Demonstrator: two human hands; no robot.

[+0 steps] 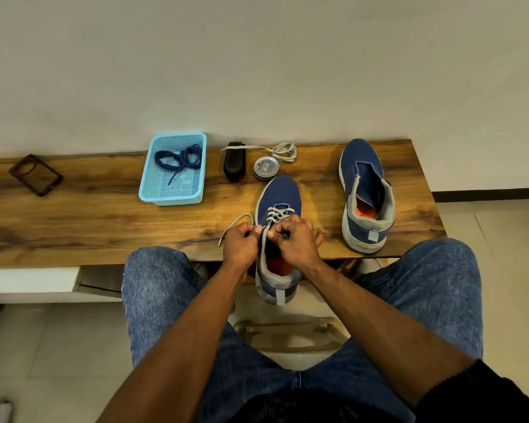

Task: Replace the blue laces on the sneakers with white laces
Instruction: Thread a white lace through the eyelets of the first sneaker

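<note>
Both hands are up at the near blue sneaker (pixel 278 206), which sits at the front edge of the wooden table (pixel 89 215) with its heel hanging off — the left hand (pixel 241 244) pinches the white lace (pixel 237 222) in curled fingers, and the right hand (pixel 297 241) has its fingers curled at the top holes. The other blue sneaker (pixel 364 190) (no lace in it) sits to the right. The blue laces (pixel 179 158) lie in the light blue basket (pixel 153 190), and a second white lace (pixel 283 151) lies at the back — near a round tin (pixel 266 167) and a black brush (pixel 234 161).

I'm seeing the near sneaker (pixel 278 206) wearing a white lace (pixel 276 214); blue laces (pixel 180 158) are lying coiled; the second sneaker (pixel 365 193) is sitting unlaced.
</note>
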